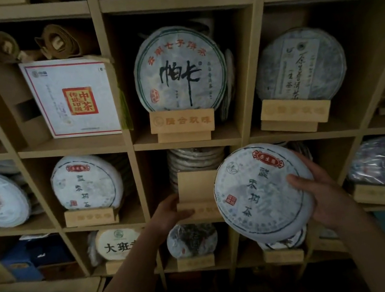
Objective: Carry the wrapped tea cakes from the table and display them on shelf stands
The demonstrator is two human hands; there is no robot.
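My right hand [321,190] grips a round tea cake [257,191] wrapped in white paper with a red label and dark characters, held tilted in front of the middle shelf row. Just left of it stands a bare wooden display stand [197,190] in the centre cubby, with nothing on it. My left hand [169,213] holds that stand at its lower left corner, thumb along its front lip. Behind the stand a stack of wrapped cakes [194,155] fills the back of the cubby.
The wooden shelf grid [129,141] holds other cakes on stands: a large one with black brushwork [178,69], one at right [300,66], a matching cake at left [85,184]. A white square box [73,97] leans upper left. Paper packages lie at the bottom left.
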